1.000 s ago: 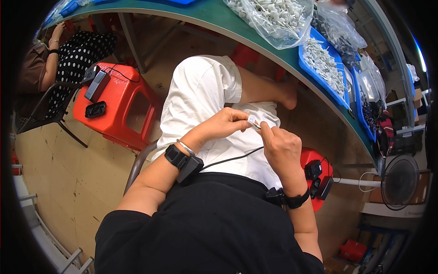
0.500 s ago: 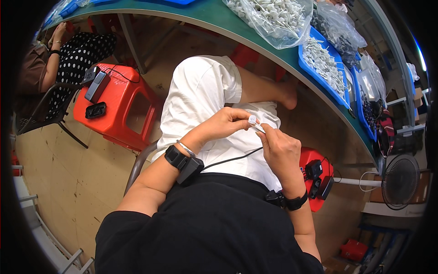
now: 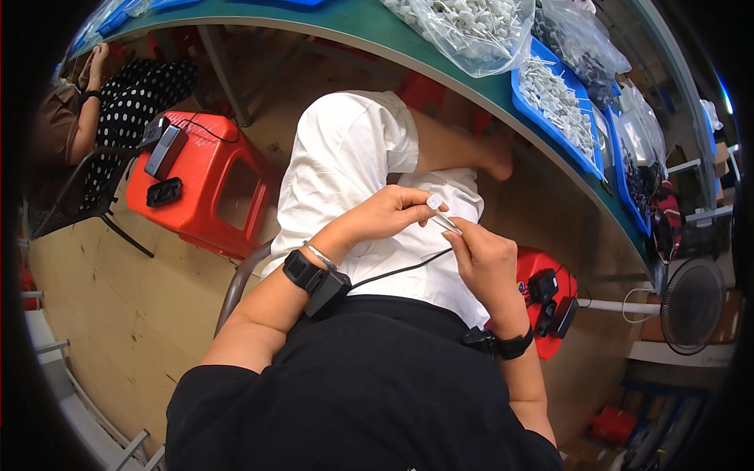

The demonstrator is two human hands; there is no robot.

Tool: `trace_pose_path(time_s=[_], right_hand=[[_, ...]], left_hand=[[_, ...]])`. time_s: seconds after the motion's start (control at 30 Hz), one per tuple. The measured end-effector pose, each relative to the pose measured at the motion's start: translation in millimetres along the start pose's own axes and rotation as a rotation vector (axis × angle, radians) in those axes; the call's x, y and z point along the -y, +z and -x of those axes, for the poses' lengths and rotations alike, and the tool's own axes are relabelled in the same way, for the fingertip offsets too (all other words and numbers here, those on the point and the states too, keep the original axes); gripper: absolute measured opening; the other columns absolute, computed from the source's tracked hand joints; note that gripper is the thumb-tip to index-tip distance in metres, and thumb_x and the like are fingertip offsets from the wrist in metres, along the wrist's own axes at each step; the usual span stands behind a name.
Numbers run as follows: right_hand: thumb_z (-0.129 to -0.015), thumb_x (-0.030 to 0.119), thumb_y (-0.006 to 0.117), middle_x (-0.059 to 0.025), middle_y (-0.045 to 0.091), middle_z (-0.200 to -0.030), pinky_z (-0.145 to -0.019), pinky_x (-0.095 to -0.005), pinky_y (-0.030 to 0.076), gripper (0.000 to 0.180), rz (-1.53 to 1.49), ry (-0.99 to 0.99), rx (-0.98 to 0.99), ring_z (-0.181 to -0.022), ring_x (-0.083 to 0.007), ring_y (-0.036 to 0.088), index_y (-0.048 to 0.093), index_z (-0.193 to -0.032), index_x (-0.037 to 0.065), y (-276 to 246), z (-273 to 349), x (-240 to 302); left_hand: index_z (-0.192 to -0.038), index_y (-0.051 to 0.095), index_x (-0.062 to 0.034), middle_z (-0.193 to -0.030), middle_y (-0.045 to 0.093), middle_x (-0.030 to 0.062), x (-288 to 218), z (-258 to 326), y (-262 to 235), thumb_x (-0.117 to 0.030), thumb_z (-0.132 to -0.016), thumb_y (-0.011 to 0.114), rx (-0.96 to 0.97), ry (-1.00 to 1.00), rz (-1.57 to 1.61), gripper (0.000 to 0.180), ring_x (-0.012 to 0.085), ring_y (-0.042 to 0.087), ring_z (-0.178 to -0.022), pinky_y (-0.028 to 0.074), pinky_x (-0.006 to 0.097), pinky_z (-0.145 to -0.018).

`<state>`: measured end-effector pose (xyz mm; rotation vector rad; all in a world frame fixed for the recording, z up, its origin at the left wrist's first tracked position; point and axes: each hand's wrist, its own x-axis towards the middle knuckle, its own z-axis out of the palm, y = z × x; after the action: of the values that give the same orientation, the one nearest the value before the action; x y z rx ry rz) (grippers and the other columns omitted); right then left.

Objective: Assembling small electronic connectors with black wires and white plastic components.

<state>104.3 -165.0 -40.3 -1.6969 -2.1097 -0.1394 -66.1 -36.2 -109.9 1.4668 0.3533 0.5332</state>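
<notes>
Above my lap, my left hand pinches a small white plastic part by its blocky head, between thumb and fingers. A thin pale stem runs from the head toward my right hand, whose thumb and forefinger close on its far end. The remaining fingers of my right hand are curled, and their tips are hidden. Similar white stemmed parts lie heaped in a blue tray on the table to the right.
A green table curves across the front, with a clear bag of white parts and a bag of dark parts. Red stools with black devices stand on both sides. A fan is at right; a seated person is at left.
My right hand's fingertips have shifted slightly along the stem, away from the head, so more of the stem shows. My left hand stays nearly still. The seated person's hand has moved slightly.
</notes>
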Motion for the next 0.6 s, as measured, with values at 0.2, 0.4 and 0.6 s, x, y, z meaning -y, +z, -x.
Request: trace_pose_path(time_s=[0.2, 0.4, 0.6], right_hand=[[-0.096, 0.015, 0.065, -0.0083, 0.063, -0.067, -0.052, -0.0278, 0.044, 0.019, -0.49, 0.355, 0.06, -0.052, -0.0166, 0.056, 0.067, -0.109, 0.001, -9, 15, -8], [-0.103, 0.016, 0.054, -0.0033, 0.059, -0.064, -0.057, -0.0259, 0.044, 0.021, -0.799, 0.519, 0.201, -0.06, -0.008, 0.056, 0.066, -0.109, 0.0, -23, 24, -25], [-0.104, 0.017, 0.05, -0.0009, 0.059, -0.065, -0.059, -0.0256, 0.043, 0.025, -1.04, 0.573, 0.306, -0.061, -0.0073, 0.053, 0.067, -0.108, -0.001, -19, 38, -38]], left_hand=[[-0.127, 0.067, -0.01, -0.08, 0.06, -0.0025, -3, 0, 8, -0.02, -0.102, 0.056, 0.011, -0.045, -0.084, 0.03, 0.0048, 0.05, -0.074, 0.043, 0.023, -0.066], [-0.127, 0.066, -0.007, -0.081, 0.061, 0.0008, -7, -1, 29, -0.016, -0.102, 0.055, -0.008, 0.058, -0.185, 0.029, 0.0091, 0.054, -0.077, 0.045, 0.025, -0.07], [-0.127, 0.064, -0.0043, -0.091, 0.065, 0.0067, -8, -12, 43, -0.006, -0.101, 0.054, -0.027, 0.149, -0.323, 0.029, 0.0133, 0.06, -0.081, 0.049, 0.028, -0.075]])
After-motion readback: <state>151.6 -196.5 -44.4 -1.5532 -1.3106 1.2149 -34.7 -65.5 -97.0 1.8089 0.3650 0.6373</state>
